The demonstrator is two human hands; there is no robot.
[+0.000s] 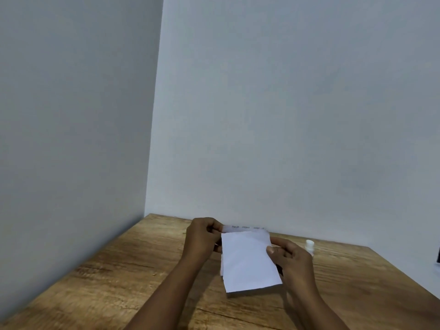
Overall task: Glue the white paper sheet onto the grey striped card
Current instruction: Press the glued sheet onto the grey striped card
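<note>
Head view, listed left to right. Grey wall [71,115], left side, meeting a paler wall [285,103] at a vertical corner. Wooden table [119,270], brown grain, set into that corner. Left hand [203,236], forearm entering from the lower edge, fingers clenched in a pinch on the upper left corner of the paper stack. White paper sheet [247,260], plain face toward the camera, held between both hands just above or on the table top, which of the two cannot be told; slightly skewed, lower right corner lowest. Behind its top edge, a narrow strip of a second sheet [247,227] with small printed text, too blurred to read; whether this is the grey striped card cannot be told. Right hand [289,257], thumb laid on the sheet's right edge, fingers curled behind it, grasping. White capped bottle [310,247], upright on the table just beyond the right hand, partly hidden by it. Dark object [438,258], cut by the right frame edge, unidentifiable.
</note>
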